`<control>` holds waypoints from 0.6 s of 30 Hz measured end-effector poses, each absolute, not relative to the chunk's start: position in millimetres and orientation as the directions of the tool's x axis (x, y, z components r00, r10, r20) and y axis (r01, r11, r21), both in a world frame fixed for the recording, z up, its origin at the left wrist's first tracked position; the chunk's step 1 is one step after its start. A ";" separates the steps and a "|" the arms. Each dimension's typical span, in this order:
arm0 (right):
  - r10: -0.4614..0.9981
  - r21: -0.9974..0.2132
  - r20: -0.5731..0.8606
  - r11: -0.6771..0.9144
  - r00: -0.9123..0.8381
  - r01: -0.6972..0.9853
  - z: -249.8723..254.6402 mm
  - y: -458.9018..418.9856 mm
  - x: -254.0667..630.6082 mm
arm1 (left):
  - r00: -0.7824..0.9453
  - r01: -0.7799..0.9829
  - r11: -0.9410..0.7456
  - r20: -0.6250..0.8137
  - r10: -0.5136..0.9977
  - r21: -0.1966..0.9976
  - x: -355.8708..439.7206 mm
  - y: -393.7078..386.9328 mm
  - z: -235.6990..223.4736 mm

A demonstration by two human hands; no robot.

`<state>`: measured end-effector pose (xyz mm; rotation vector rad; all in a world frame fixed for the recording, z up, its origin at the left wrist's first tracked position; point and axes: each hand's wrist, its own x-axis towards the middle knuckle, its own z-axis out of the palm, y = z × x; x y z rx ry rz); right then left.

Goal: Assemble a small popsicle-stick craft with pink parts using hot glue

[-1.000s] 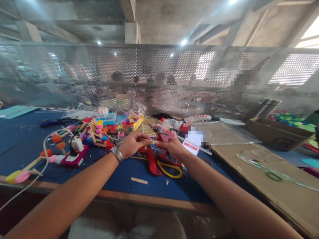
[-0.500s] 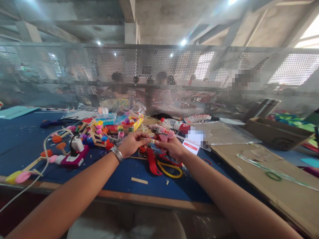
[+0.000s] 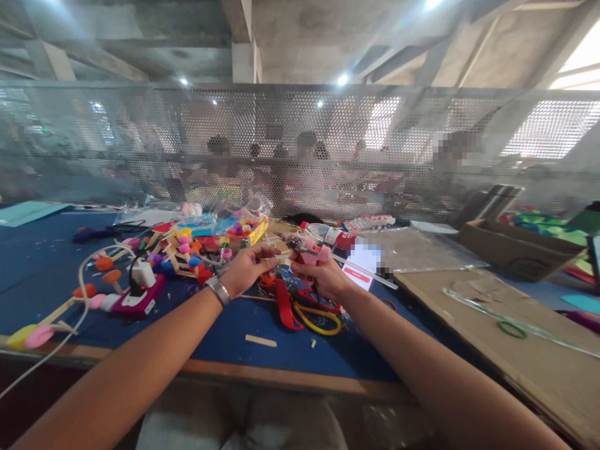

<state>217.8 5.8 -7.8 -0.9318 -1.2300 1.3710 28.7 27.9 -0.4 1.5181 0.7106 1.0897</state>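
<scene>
My right hand is wrapped round a pink hot glue gun, its nozzle pointing left and away. A clear glue stick sticks out of the gun's rear. My left hand, with a metal watch band at the wrist, pinches a small pale wooden stick just left of the right hand. Its far end is hard to make out. Below the hands lie red-handled scissors and a yellow loop. A flat craft stick rests near the table's front edge.
Left is a pile of colourful pompoms and sticks, beside a purple power strip with a white plug and cable. Behind stand a red-labelled bottle and a perforated metal screen. A lit phone, cardboard and a box are right.
My right hand has drawn its fingertips off the small piece and turned the glue gun slightly upright. My left hand stays nearly in place, still pinching. The view shifts slightly.
</scene>
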 end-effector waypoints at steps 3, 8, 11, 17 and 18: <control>0.982 -0.980 0.072 0.038 -0.172 -0.195 -9.0 6.9 217.7 | 0.390 -0.124 -0.229 0.260 0.883 0.965 28.9 28.3 -0.6; 0.983 -0.978 0.069 0.033 -0.168 -0.207 -9.7 8.2 218.4 | 0.365 -0.150 -0.202 0.244 0.899 0.968 27.7 26.1 0.3; 0.985 -0.978 0.063 0.029 -0.160 -0.208 -8.9 8.2 218.3 | 0.331 -0.169 -0.168 0.216 0.919 0.971 27.3 26.0 -0.1; 0.988 -0.973 0.085 0.055 -0.127 -0.223 -8.0 8.0 217.3 | 0.210 -0.083 -0.221 0.234 0.949 0.972 26.8 33.4 -8.2; 0.989 -0.975 0.082 0.053 -0.125 -0.218 -8.3 8.3 217.3 | 0.204 -0.058 -0.264 0.270 0.941 0.963 26.8 34.0 -9.6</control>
